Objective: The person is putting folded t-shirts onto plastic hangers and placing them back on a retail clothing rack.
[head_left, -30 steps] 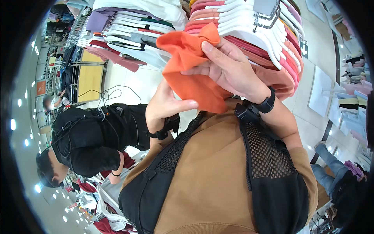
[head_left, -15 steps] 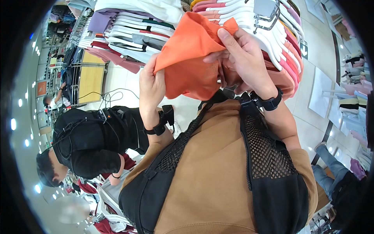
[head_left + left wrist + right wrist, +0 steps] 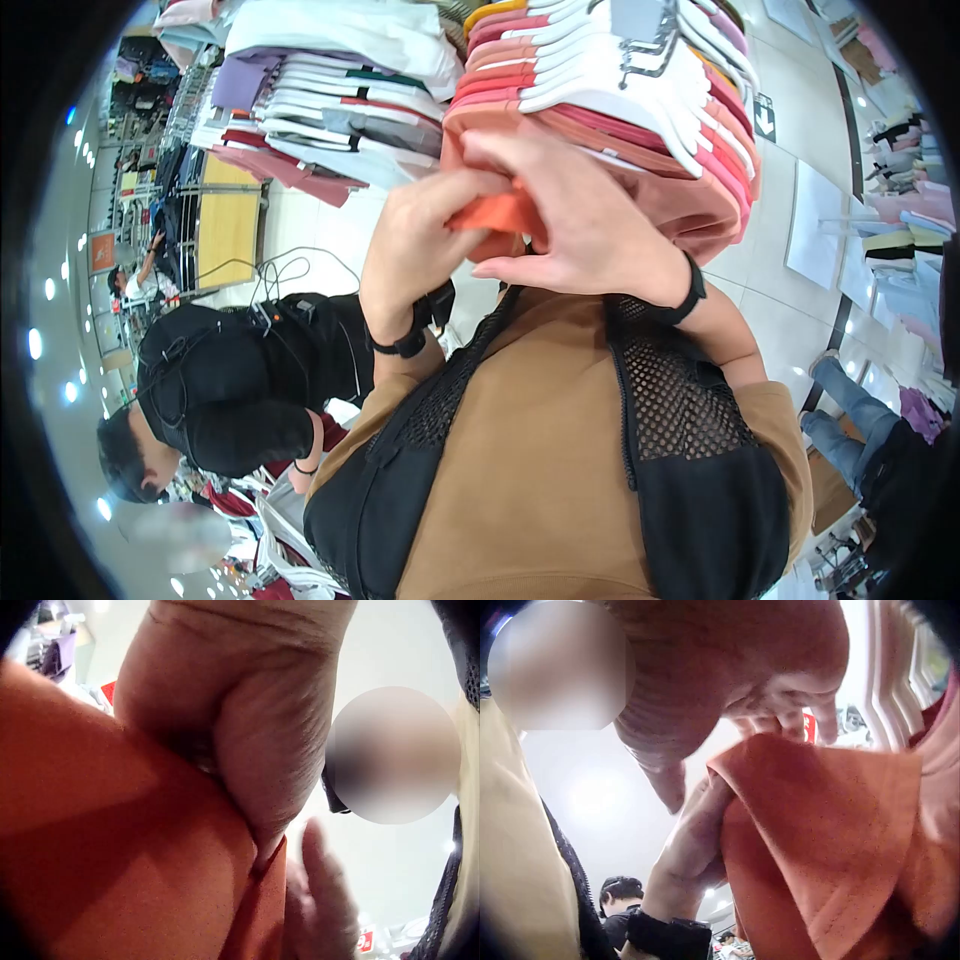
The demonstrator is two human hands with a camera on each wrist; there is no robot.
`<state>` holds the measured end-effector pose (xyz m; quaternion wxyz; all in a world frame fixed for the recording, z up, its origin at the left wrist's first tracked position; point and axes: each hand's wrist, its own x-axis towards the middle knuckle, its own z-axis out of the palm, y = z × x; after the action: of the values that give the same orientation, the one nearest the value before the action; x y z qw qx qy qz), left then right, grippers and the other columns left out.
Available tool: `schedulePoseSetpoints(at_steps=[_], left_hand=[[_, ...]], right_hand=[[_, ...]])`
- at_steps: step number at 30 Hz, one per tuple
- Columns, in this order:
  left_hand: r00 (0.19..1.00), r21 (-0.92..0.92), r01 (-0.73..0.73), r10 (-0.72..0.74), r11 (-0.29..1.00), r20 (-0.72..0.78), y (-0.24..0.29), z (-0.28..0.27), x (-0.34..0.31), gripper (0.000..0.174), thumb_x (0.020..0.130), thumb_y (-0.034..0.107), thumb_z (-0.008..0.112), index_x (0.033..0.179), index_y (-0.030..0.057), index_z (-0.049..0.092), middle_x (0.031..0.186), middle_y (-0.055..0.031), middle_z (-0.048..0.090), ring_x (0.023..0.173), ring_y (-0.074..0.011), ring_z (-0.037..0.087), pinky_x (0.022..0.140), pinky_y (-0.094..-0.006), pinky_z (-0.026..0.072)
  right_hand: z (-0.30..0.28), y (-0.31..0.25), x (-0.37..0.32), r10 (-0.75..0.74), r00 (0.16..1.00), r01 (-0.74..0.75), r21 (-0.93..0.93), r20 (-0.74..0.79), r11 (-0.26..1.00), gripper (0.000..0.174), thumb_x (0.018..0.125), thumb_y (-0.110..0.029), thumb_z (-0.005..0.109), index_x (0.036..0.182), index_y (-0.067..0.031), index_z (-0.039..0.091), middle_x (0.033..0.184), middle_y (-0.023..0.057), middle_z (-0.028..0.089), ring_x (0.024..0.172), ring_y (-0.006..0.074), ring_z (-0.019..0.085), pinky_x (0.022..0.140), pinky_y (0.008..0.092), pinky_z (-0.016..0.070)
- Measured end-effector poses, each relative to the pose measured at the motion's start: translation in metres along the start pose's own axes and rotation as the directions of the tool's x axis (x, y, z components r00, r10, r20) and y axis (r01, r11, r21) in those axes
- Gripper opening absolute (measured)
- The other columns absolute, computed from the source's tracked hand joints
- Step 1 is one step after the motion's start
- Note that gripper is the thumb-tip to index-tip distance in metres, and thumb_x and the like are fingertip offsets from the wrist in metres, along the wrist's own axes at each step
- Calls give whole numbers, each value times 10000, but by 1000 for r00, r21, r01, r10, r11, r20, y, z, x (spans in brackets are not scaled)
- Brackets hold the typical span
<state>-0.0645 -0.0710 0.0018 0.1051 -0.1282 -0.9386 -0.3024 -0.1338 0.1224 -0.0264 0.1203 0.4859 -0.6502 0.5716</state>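
Observation:
An orange garment (image 3: 500, 213) with a stitched hem is bunched up in front of the chest. My left hand (image 3: 412, 240) grips a fold of it, with the fingers hidden behind the knuckles in the head view. In the right wrist view the orange cloth (image 3: 817, 817) hangs down from the left hand's pinch (image 3: 697, 832). Over the cloth, my right hand (image 3: 600, 215) has its fingers stretched out and its thumb spread away; the fingertips lie close along the fabric's upper edge. Orange cloth (image 3: 112, 825) fills the left side of the left wrist view.
Just beyond the hands is a rack of pink and coral shirts (image 3: 700, 205) on white hangers (image 3: 570, 75). Another row of hanging clothes (image 3: 350, 110) stands to its left. A person in black (image 3: 230, 370) is at the left, and another person's jeans (image 3: 845, 430) show at the lower right.
The garment was spread between both hands half a second ago and is now bunched smaller. The left hand has moved right, close to the right hand, whose pinch on the cloth has loosened.

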Motion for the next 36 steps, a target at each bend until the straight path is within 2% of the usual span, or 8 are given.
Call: schedulePoseSetpoints(at_steps=[5,7,12,17,23,27,32,36], left_hand=[[998,-161,-61,56,985,-33,1,11,-8,297,688,-52,751,958,18,651,794,-76,673,674,-169,653,595,-269,494],[978,-631,139,-208,763,-36,-10,25,-15,301,751,-55,747,977,21,563,829,-44,653,703,-109,627,596,-254,496],[995,-848,61,-101,527,8,-35,58,-24,513,792,13,745,1168,85,404,1056,-68,557,996,-151,550,915,-310,438],[994,-830,49,-105,556,-12,-46,88,-27,457,807,-40,665,1179,74,425,1106,-69,533,1021,-169,552,951,-314,437],[916,-665,364,-120,652,383,-46,91,-24,270,896,35,620,1165,26,601,1091,-51,653,1018,-139,598,910,-307,475],[669,-259,549,-232,795,706,-34,84,-10,272,904,92,624,1164,19,658,1111,-69,695,1004,-162,619,898,-310,484],[787,-495,416,-29,763,616,-81,118,-34,261,910,97,589,1141,1,663,1077,-109,717,985,-192,650,876,-334,504],[778,-300,430,-180,851,602,-135,146,-52,273,896,74,577,1143,-7,664,1039,-114,727,955,-220,668,864,-345,517]], right_hand=[[14,12,-20,263,913,-300,76,312,951,571,777,-104,755,1300,-83,526,919,172,691,789,343,696,722,392,549],[9,9,-19,318,896,-355,70,310,932,527,780,-64,726,1278,-80,554,874,173,698,747,353,695,687,391,551],[-6,12,-20,421,828,-431,-58,370,900,412,796,-62,683,1199,-49,595,815,192,686,755,374,678,693,439,533],[-16,15,-31,416,819,-391,-148,396,909,212,807,-94,676,1001,-18,639,784,204,680,727,398,658,679,476,519],[-24,0,-32,268,899,-266,-52,345,962,166,787,-80,687,933,-43,616,763,165,660,734,366,660,636,441,515],[-32,-3,-34,263,892,-250,-85,368,965,279,760,-42,704,1036,-41,664,791,156,665,704,362,648,629,407,521],[-39,-8,-41,210,924,-226,16,320,974,239,756,-28,699,992,-36,668,775,140,647,686,353,627,625,397,511],[-49,-8,-51,190,939,-219,73,285,973,223,762,-6,702,983,-24,677,766,141,643,683,353,626,627,375,514]])
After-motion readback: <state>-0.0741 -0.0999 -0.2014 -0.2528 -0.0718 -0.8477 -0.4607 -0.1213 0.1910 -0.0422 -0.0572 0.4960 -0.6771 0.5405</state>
